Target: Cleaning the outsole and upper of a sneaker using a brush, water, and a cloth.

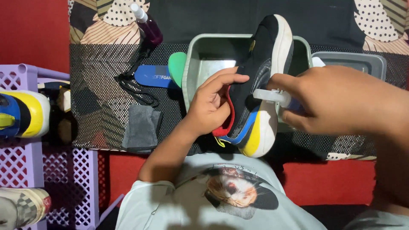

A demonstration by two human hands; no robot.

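My left hand grips a black sneaker with a white sole, blue and yellow heel panels and a red lining, fingers tucked into its opening. The shoe is held on its side over a grey-green metal tub. My right hand holds a small spray bottle with a white nozzle, the nozzle pointing at the shoe's side, nearly touching it.
A second spray bottle with purple liquid lies at the back. A blue insole, black laces and a grey cloth rest on the mesh mat. A grey lid sits right. Purple rack holds other shoes at left.
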